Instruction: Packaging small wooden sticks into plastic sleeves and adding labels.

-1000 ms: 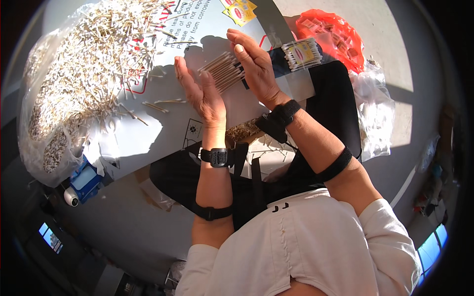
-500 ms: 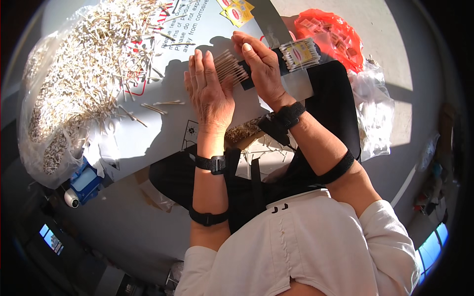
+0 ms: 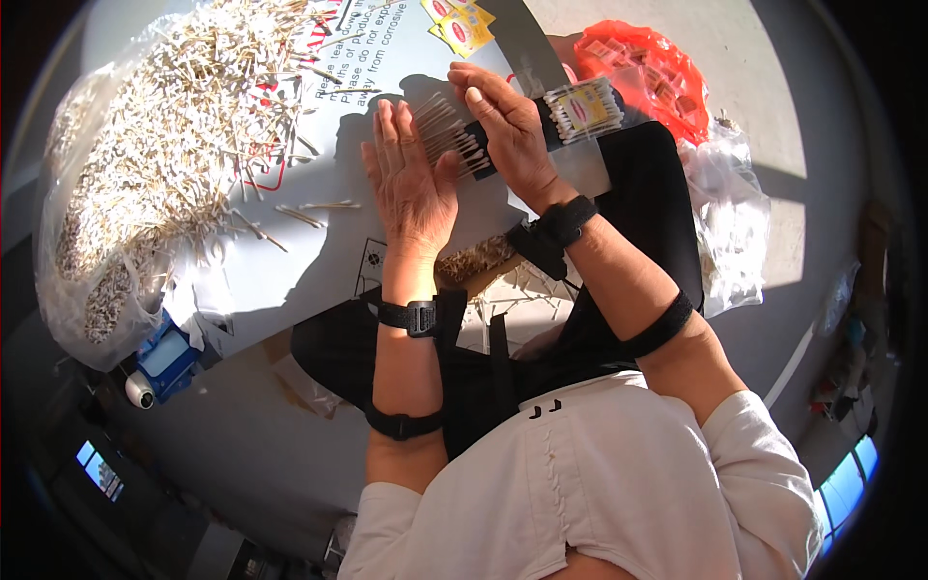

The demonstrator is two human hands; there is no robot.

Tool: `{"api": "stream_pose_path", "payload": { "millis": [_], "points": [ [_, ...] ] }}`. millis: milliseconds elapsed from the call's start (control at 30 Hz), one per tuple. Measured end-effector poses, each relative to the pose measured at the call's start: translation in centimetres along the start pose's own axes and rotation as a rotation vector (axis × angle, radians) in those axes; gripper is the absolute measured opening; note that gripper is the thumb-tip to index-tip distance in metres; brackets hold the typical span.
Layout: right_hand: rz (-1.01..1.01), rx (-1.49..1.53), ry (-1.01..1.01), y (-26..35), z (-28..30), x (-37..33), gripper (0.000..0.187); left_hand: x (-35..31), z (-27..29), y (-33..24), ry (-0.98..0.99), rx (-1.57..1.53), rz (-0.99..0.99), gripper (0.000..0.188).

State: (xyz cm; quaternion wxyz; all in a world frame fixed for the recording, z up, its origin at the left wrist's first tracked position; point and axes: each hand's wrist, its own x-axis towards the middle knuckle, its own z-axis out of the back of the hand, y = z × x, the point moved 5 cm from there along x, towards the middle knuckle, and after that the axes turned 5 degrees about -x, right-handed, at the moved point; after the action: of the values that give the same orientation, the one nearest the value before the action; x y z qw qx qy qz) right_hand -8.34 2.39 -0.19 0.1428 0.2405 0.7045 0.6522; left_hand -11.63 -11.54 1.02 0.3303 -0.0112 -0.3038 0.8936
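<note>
Left hand point(image 3: 414, 188) turned over; right hand point(image 3: 522, 145) opposite; fingers point(image 3: 391, 130) outstretched, swabs point(image 3: 450, 133) between, tabletop edge point(image 3: 256, 327) nearby.

Hard sunlight bleaches the swab pile point(image 3: 184, 126) at upper left and brightens the floor point(image 3: 778, 92) at upper right, dark shadow crosses the table point(image 3: 333, 237) beside the hands point(image 3: 414, 198), and the dim outer frame curves and blackens toward its fisheye corners.
</note>
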Motion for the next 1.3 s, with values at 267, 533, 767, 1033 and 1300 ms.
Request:
{"api": "stream_pose_path", "payload": {
  "millis": [267, 533, 767, 1033, 1300],
  "points": [
    [0.134, -0.248, -0.003, 0.7, -1.0, 1.1, 0.039, 1.2, 0.4, 1.5, -0.261, -0.881, 0.257, 0.079],
    [0.126, -0.213, 0.040, 0.3, -2.0, 0.8, 0.040, 1.9, -0.2, 2.4, -0.440, -1.249, 0.246, 0.078],
    [0.098, -0.050, -0.044, -0.6, -1.3, 0.7, 0.039, 1.1, 0.0, 2.4, -0.552, -1.307, 0.327, 0.077],
    [0.010, 0.001, -0.033, -0.1, -0.7, -0.4, 0.040, 1.2, 0.6, 1.8, -0.461, -1.205, 0.245, 0.076],
    [-0.102, 0.107, -0.049, -0.2, 0.8, -0.7, 0.039, -0.3, -0.1, -1.9, 0.145, 0.249, -0.082, 0.095]
  ]
}}
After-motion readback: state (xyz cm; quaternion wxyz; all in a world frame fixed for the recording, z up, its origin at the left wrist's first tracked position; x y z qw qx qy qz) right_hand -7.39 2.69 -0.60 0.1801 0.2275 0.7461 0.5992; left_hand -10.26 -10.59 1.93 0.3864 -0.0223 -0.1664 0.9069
